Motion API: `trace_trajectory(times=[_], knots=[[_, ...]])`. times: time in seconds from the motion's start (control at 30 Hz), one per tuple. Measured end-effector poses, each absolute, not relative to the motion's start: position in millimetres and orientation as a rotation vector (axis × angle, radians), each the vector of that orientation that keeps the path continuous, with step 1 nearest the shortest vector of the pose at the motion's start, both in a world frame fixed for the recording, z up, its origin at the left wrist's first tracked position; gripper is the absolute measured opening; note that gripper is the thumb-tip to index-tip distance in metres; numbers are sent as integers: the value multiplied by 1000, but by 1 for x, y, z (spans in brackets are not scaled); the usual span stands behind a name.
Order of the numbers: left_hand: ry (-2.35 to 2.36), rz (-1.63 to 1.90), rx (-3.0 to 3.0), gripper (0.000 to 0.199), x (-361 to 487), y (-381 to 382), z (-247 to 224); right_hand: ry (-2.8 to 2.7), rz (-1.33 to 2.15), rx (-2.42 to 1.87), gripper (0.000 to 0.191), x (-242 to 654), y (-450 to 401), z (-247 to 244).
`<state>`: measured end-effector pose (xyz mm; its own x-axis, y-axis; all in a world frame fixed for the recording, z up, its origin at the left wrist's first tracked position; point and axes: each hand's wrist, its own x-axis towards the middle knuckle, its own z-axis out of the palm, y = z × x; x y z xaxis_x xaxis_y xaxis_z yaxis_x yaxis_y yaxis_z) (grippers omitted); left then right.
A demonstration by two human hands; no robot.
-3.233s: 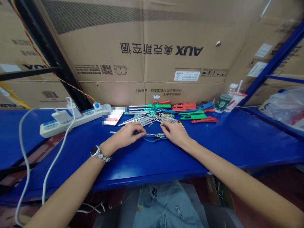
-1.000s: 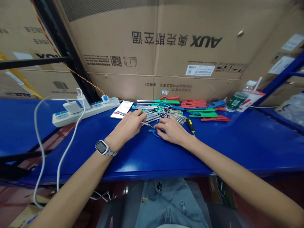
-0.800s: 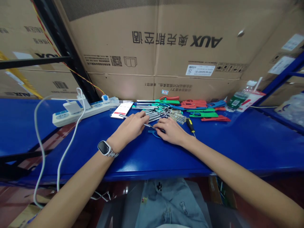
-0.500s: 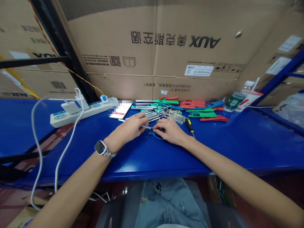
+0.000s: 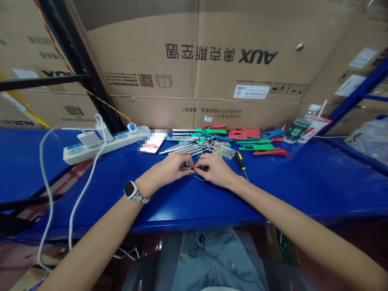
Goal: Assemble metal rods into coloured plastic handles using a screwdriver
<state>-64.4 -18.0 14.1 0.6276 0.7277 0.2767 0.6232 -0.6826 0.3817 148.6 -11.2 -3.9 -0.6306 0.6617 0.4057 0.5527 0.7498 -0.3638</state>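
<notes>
My left hand [image 5: 177, 165] pinches a thin dark rod-like piece [image 5: 187, 168] near the middle of the blue table. Close beside it, my right hand [image 5: 212, 167] has its fingers closed on a small dark part whose shape is mostly hidden; the fingertips of both hands nearly meet. A blue plastic piece [image 5: 200, 178] lies under the right fingers. Just beyond the hands are several metal tubes [image 5: 184, 147], thin wires and clear plastic parts [image 5: 224, 149]. To the right of my right hand lies a yellow and black screwdriver [image 5: 240, 161].
Behind lie green casings [image 5: 257, 146] and red casings [image 5: 244, 133]. A bottle [image 5: 298, 127] and a cup [image 5: 315, 129] stand at the right. A phone [image 5: 154, 141] and a power strip [image 5: 75, 152] with white cables are at the left; cardboard boxes [image 5: 212, 24] rise behind.
My left hand has moved slightly right and down, closer to the right fingertips. Less of the rod shows between the hands. The view has shifted a little.
</notes>
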Motion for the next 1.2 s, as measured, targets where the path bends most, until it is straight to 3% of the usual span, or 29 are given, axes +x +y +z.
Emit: trace_trajectory(times=[0.47, 0.6, 0.83, 1.2], knots=[[1151, 633, 2617, 4, -61, -19, 14, -2388, 456, -831, 11, 153, -13, -2], [1163, 646, 2615, 5, -58, -19, 12, -2436, 342, -861, 12, 152, -13, -3], [1139, 766, 2407, 23, -57, -19, 5, -2467, 257, -869, 15, 152, -15, -4], [1090, 632, 2300, 11, -59, -33, 25, -2457, 305, -868, 12, 153, -20, -3]])
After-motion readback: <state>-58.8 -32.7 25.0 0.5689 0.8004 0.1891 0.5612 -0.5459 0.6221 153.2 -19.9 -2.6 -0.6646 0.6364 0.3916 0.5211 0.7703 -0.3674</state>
